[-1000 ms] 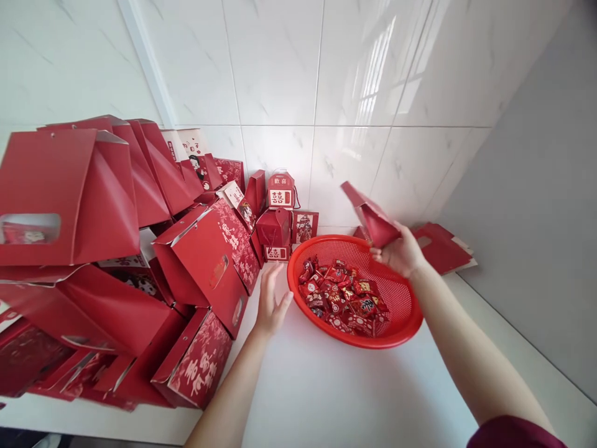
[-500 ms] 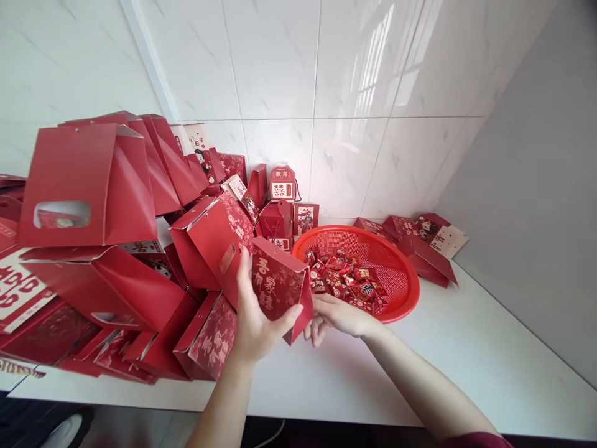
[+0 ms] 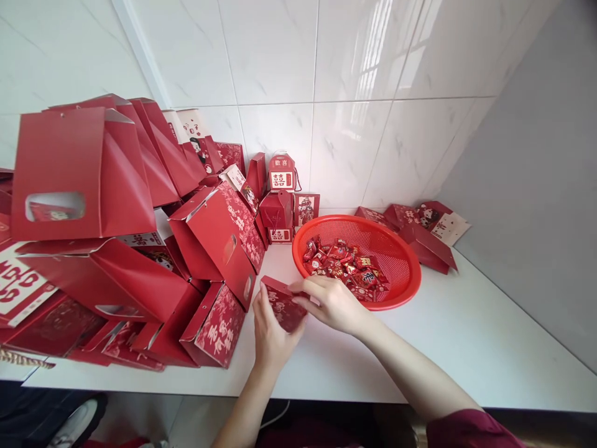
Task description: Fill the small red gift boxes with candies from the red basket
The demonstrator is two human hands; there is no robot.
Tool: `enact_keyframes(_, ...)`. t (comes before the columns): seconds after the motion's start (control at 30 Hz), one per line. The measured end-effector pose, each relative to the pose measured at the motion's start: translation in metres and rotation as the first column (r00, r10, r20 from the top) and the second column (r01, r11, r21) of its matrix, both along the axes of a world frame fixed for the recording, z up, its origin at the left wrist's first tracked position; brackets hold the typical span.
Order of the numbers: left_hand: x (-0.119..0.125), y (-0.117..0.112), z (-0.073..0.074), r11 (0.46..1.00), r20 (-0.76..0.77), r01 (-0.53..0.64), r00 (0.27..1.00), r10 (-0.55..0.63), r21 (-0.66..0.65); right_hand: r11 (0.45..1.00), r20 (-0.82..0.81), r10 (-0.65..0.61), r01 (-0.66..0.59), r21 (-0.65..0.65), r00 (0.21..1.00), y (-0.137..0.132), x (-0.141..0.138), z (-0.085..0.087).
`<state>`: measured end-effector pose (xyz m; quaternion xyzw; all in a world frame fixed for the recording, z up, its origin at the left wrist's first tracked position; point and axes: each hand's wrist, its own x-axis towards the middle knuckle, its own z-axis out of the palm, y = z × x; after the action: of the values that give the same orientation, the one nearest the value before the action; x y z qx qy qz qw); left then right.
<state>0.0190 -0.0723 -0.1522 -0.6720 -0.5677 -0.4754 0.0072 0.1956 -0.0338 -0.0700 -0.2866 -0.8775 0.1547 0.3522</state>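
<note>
A small red paper box (image 3: pixel 282 305) with pale lettering stands on the white counter (image 3: pixel 420 348) in front of me. My left hand (image 3: pixel 270 336) grips it from below and behind. My right hand (image 3: pixel 329 303) presses its fingers on the box's top right edge. Just beyond my right hand sits a round red mesh basket (image 3: pixel 396 261) holding several red wrapped candies (image 3: pixel 342 264).
A big heap of red gift boxes and bags (image 3: pixel 116 236) fills the counter's left half, up to the tiled wall. Flat unfolded red boxes (image 3: pixel 426 233) lie behind the basket at the right. A grey wall runs along the right. A shoe (image 3: pixel 77 423) shows on the floor below.
One second ago my right hand held a flat red box above the basket. It passed to my left hand, and both hands have lowered it onto the counter.
</note>
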Motion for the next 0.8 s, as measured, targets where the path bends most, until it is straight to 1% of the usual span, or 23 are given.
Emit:
enact_keyframes(0.03, 0.001, -0.001, -0.002, 1.0, 0.017, -0.014, 1.0, 0.014, -0.019, 1.0, 0.001, -0.001, 0.001, -0.01, 1.0, 0.002, -0.002, -0.001)
enact_keyframes(0.1, 0.003, -0.002, -0.006, 0.998, 0.048, -0.043, 0.998, 0.044, -0.036, 0.998, -0.041, -0.043, 0.041, -0.037, 0.998, 0.005, -0.007, -0.001)
enact_keyframes(0.17, 0.003, -0.002, -0.009, 0.998, 0.056, -0.061, 0.996, 0.063, -0.025, 0.991, -0.088, -0.108, 0.1, -0.09, 0.99, 0.009, -0.011, 0.0)
enact_keyframes(0.23, 0.001, -0.003, -0.012, 0.996, 0.046, -0.084, 0.995, 0.085, -0.02, 0.983, -0.074, -0.138, 0.128, -0.13, 0.988, 0.012, -0.014, 0.0)
enact_keyframes(0.3, -0.002, -0.003, -0.014, 0.994, 0.034, -0.109, 0.993, 0.11, -0.029, 0.982, -0.006, -0.134, 0.132, -0.137, 0.991, 0.013, -0.016, 0.001)
enact_keyframes(0.37, -0.006, -0.002, -0.015, 0.992, 0.01, -0.125, 0.992, 0.125, -0.025, 0.986, 0.083, -0.121, 0.13, -0.101, 0.989, 0.011, -0.017, 0.003)
enact_keyframes(0.47, -0.012, 0.001, -0.014, 0.994, -0.036, -0.109, 0.993, 0.109, -0.005, 0.992, 0.201, -0.114, 0.121, -0.022, 0.973, 0.009, -0.018, 0.007)
enact_keyframes(0.53, -0.016, 0.003, -0.012, 0.997, -0.057, -0.078, 0.995, 0.077, -0.009, 0.99, 0.247, -0.138, 0.143, -0.002, 0.959, 0.012, -0.018, 0.008)
enact_keyframes(0.57, -0.017, 0.004, -0.011, 0.997, -0.06, -0.071, 0.996, 0.071, -0.004, 0.987, 0.266, -0.153, 0.159, -0.001, 0.952, 0.014, -0.019, 0.008)
enact_keyframes(0.63, -0.018, 0.005, -0.005, 0.993, -0.061, -0.103, 0.992, 0.106, 0.05, 0.983, 0.301, -0.175, 0.183, 0.002, 0.937, 0.018, -0.019, 0.008)
enact_keyframes(0.7, -0.019, 0.009, 0.007, 0.983, -0.056, -0.138, 0.988, 0.146, 0.123, 0.98, 0.33, -0.19, 0.197, 0.011, 0.925, 0.022, -0.019, 0.008)
enact_keyframes(0.73, -0.02, 0.012, 0.014, 0.982, -0.058, -0.125, 0.989, 0.135, 0.143, 0.978, 0.345, -0.199, 0.206, 0.017, 0.917, 0.023, -0.019, 0.009)
enact_keyframes(0.77, -0.02, 0.015, 0.023, 0.988, -0.058, -0.079, 0.994, 0.088, 0.134, 0.976, 0.361, -0.21, 0.217, 0.023, 0.908, 0.024, -0.019, 0.009)
enact_keyframes(0.8, -0.021, 0.02, 0.031, 0.995, -0.054, -0.006, 0.998, 0.011, 0.101, 0.973, 0.379, -0.223, 0.228, 0.031, 0.898, 0.024, -0.019, 0.009)
